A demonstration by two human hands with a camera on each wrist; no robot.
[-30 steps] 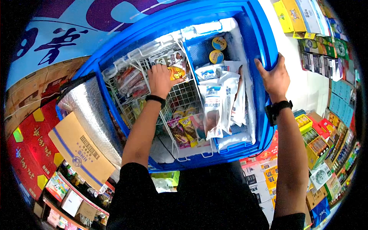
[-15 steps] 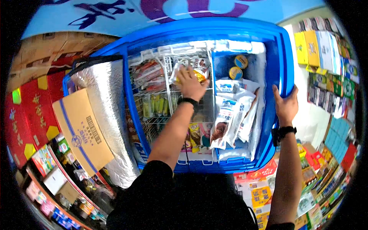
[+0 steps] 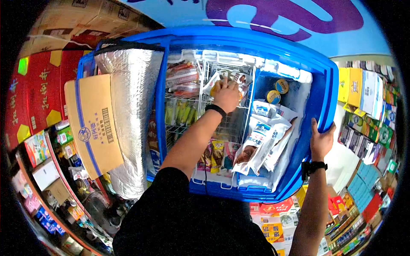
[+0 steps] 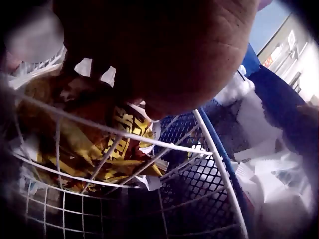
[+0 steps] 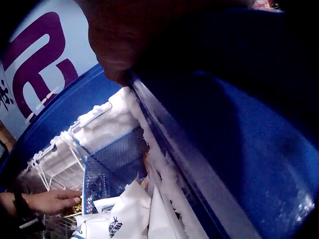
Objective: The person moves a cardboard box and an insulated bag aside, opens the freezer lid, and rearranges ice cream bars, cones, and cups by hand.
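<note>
Chest freezer: blue, its right rim [image 3: 320, 102] slanting down the right of the head view, frost along the inner walls.
Silver sheet: crinkled, upright in the frame, left of centre, over the freezer's left end [image 3: 136, 106].
Cardboard: tan with a blue stripe, against the silver sheet, left side of the frame [image 3: 94, 128].
Wire basket: white, centre of the head view [image 4: 218, 163], packets inside.
White packets: overlapping, right of centre [image 3: 258, 141].
Right hand: clamped over the freezer's rim, right side of the frame [image 3: 321, 141].
Left hand: upper centre, over the wire basket, fingers on the packets [image 3: 226, 96]; whether they pinch anything, I cannot tell.
Yellow packet: under the left hand, inside the basket [image 4: 75, 147].
Round tubs: two, yellow-rimmed, upper right of centre [image 3: 273, 97].
</note>
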